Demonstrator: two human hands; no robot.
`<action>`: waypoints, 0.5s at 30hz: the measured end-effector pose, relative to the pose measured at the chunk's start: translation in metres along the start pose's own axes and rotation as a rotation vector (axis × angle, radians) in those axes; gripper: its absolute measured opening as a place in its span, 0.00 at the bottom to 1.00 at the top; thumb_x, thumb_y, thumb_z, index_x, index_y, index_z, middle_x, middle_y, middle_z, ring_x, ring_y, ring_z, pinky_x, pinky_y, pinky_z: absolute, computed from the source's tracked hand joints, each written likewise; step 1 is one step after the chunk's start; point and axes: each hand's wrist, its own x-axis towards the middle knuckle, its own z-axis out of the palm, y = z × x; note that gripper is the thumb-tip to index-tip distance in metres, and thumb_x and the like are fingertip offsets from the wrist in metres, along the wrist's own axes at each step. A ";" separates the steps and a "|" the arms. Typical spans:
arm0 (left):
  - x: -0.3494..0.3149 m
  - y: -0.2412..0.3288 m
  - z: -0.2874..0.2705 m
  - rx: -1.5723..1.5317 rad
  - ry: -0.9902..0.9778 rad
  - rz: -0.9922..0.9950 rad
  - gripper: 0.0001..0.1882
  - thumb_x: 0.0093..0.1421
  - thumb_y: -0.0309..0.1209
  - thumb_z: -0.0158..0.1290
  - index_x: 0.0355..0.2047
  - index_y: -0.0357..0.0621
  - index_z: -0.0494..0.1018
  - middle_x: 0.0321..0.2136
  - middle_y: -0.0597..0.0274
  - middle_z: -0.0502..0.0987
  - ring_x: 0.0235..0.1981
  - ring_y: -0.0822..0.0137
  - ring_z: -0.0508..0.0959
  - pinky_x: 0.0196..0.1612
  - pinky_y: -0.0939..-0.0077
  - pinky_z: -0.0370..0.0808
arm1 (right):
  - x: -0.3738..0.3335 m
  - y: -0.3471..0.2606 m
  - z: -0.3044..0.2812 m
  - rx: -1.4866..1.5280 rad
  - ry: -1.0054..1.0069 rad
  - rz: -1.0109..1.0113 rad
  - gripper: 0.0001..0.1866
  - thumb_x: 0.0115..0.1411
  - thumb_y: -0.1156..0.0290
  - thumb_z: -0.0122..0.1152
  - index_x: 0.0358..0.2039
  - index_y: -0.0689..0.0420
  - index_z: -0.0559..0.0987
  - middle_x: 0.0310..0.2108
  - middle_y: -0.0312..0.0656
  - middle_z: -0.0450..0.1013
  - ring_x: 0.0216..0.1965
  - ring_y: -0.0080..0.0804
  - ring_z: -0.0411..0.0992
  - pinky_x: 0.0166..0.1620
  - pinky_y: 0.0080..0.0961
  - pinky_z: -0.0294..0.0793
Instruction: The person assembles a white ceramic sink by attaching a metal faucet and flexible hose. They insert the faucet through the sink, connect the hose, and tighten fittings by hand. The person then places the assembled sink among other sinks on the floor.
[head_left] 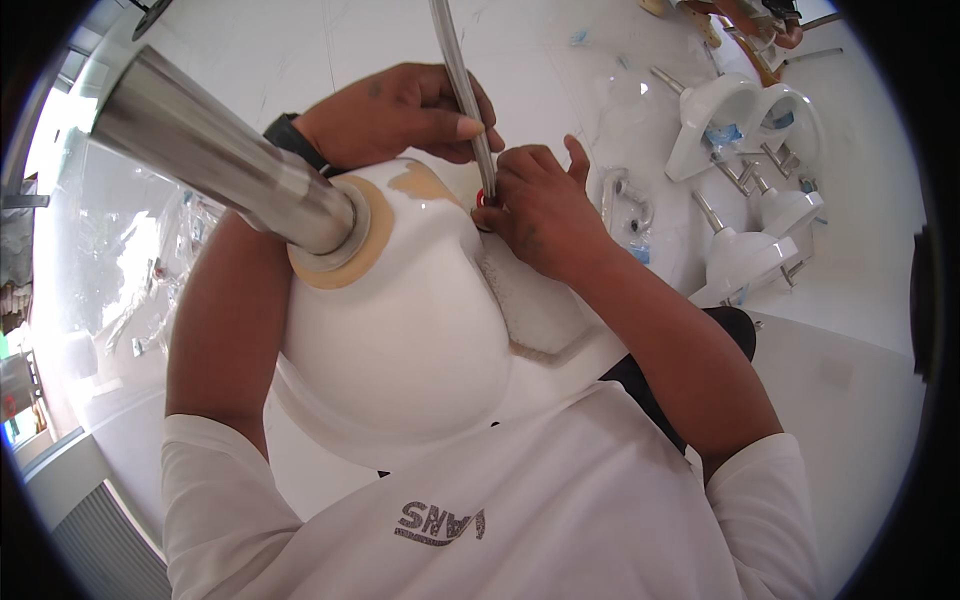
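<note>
Both hands (395, 112) (548, 210) grip one slim metal rod (460, 70).

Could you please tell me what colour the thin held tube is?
The thin tube is shiny silver, clearest in the head view.

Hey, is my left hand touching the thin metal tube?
Touching. In the head view, the left hand has its thumb tip across the thin metal tube, fingers curled behind.
</note>
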 end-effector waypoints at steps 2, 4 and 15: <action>0.000 0.004 0.001 0.008 -0.003 -0.034 0.15 0.70 0.36 0.57 0.51 0.40 0.74 0.47 0.52 0.84 0.52 0.60 0.83 0.57 0.64 0.81 | 0.005 0.002 -0.011 0.014 -0.093 -0.016 0.19 0.68 0.55 0.63 0.50 0.54 0.83 0.54 0.40 0.70 0.62 0.38 0.67 0.73 0.57 0.51; 0.000 0.007 0.002 -0.026 0.005 -0.054 0.14 0.70 0.35 0.57 0.51 0.40 0.74 0.47 0.52 0.84 0.52 0.60 0.83 0.58 0.64 0.81 | 0.003 0.004 -0.029 0.155 -0.081 -0.014 0.23 0.69 0.54 0.62 0.56 0.56 0.80 0.60 0.42 0.68 0.62 0.41 0.68 0.71 0.52 0.58; -0.001 0.017 0.005 -0.009 0.016 -0.127 0.14 0.70 0.33 0.57 0.51 0.39 0.74 0.48 0.50 0.83 0.53 0.59 0.83 0.59 0.63 0.80 | -0.073 0.060 -0.230 0.955 0.049 -0.320 0.18 0.71 0.63 0.54 0.42 0.65 0.84 0.26 0.44 0.80 0.24 0.33 0.77 0.35 0.28 0.78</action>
